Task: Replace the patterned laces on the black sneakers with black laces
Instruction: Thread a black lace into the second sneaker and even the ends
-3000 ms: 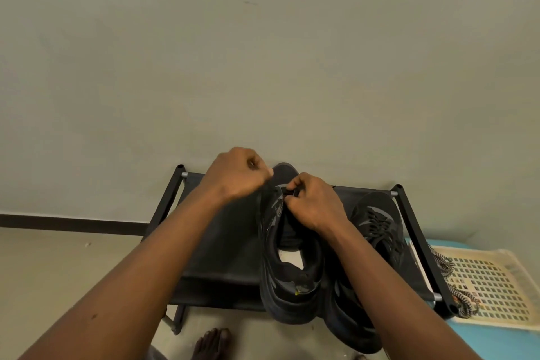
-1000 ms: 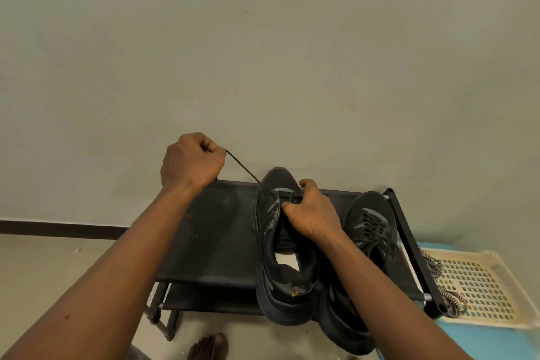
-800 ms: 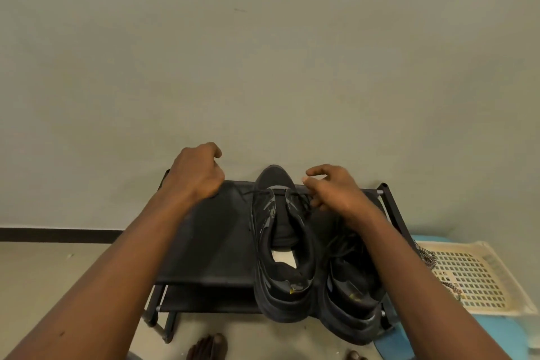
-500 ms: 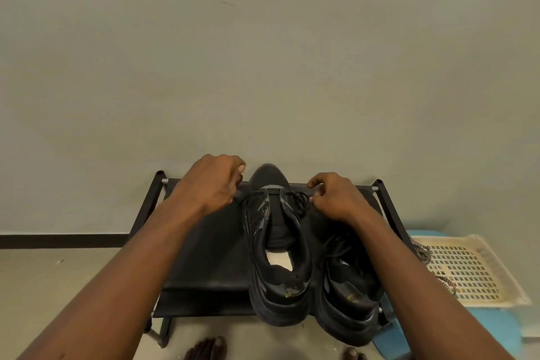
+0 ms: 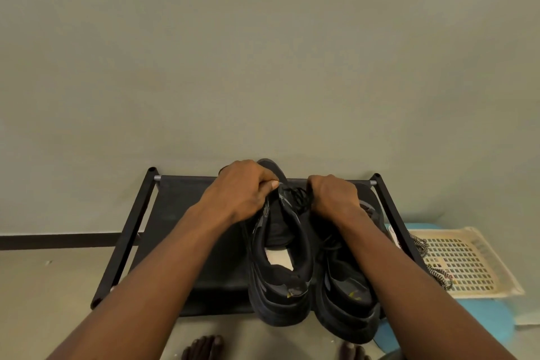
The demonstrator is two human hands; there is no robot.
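Black lace (bunched) between left hand, right hand.

Soft, even, rather dim light fills the scene; shadows are faint and diffuse. The wall darkens toward the top corners (a mild wide-angle vignette). The black sneakers lose most surface detail in the low light, though edges look fairly sharp.

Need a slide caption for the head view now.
Relacing: left hand and right hand pinch black lace at a sneaker on the rack; patterned laces lie on the tray.
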